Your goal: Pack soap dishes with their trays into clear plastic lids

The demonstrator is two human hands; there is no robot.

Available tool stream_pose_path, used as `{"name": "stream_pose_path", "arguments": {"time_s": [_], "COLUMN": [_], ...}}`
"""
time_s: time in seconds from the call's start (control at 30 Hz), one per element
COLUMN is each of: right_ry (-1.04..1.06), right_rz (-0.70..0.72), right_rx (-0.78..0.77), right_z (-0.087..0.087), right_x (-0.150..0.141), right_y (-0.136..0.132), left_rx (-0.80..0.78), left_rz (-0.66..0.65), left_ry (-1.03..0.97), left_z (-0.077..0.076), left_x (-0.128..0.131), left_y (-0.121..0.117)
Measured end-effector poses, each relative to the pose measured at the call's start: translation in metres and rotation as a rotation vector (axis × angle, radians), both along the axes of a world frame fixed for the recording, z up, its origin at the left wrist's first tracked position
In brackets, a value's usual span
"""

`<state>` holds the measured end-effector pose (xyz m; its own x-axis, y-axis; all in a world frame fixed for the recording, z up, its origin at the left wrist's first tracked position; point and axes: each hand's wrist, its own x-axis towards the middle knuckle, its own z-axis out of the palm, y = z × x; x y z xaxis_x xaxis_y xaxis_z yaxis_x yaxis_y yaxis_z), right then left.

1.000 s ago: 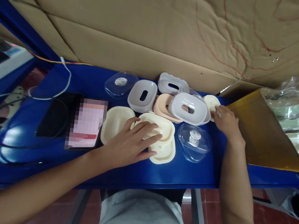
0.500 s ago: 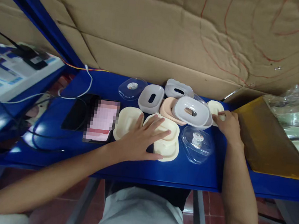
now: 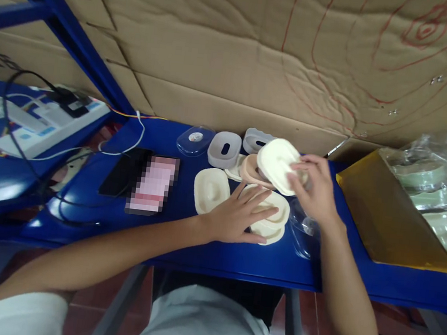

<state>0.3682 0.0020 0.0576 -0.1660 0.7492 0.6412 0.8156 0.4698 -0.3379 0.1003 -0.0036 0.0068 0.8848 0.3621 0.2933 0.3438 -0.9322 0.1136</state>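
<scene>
My right hand (image 3: 314, 186) pinches a cream plastic tray with rounded corners (image 3: 276, 160) by its right edge, above the pile. My left hand (image 3: 238, 215) lies flat with fingers spread over overlapping cream trays (image 3: 279, 209), partly covering them. Another cream tray (image 3: 210, 187) rests just left of those fingers. Behind are a grey plastic box with a dark slot (image 3: 224, 149), a second grey piece (image 3: 253, 138) and a peach piece (image 3: 251, 166), partly hidden by the held tray. Clear lids (image 3: 300, 235) lie beneath my right wrist.
Another clear lid with a sticker (image 3: 195, 140) sits at the back. A phone (image 3: 155, 184) and black device (image 3: 120, 172) lie left, near cables and a power strip (image 3: 50, 126). An open carton (image 3: 395, 219) with bagged green pieces stands right; cardboard (image 3: 221, 43) forms the back wall.
My right hand has come left from the far right side, bringing a cream tray up over the grey and peach pieces. My left hand stays spread on the cream trays; the view has shifted.
</scene>
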Motion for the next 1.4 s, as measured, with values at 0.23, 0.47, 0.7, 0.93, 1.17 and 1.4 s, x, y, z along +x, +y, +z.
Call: {"name": "stream_pose_path", "arguments": {"time_s": [0.23,0.47,0.7,0.93,1.17,1.4], "right_ry": [-0.064,-0.126,-0.305,-0.109,-0.283,-0.293], "right_rz": [-0.196,-0.424,-0.31,-0.159,-0.228,-0.309], "right_rx": [-0.071,-0.147,-0.191,-0.185,-0.343,-0.3], "right_z": [-0.022,-0.023,-0.018,0.03,-0.042,-0.059], "right_x": [0.003,0.022,0.011,0.021,0.004,0.023], "right_y": [0.012,0.011,0.008,-0.071,-0.171,-0.146], "left_rx": [0.131,0.135,0.149,0.124,-0.029,-0.121], "left_rz": [0.036,0.214,0.315,0.362,0.479,0.453], "left_ry": [-0.004,0.009,0.036,0.038,-0.069,-0.237], "left_z": [0.003,0.02,0.016,0.023,0.007,-0.002], "left_x": [0.007,-0.004,-0.027,-0.062,-0.088,-0.077], "left_y": [-0.007,0.026,0.024,-0.006,-0.059,-0.092]}}
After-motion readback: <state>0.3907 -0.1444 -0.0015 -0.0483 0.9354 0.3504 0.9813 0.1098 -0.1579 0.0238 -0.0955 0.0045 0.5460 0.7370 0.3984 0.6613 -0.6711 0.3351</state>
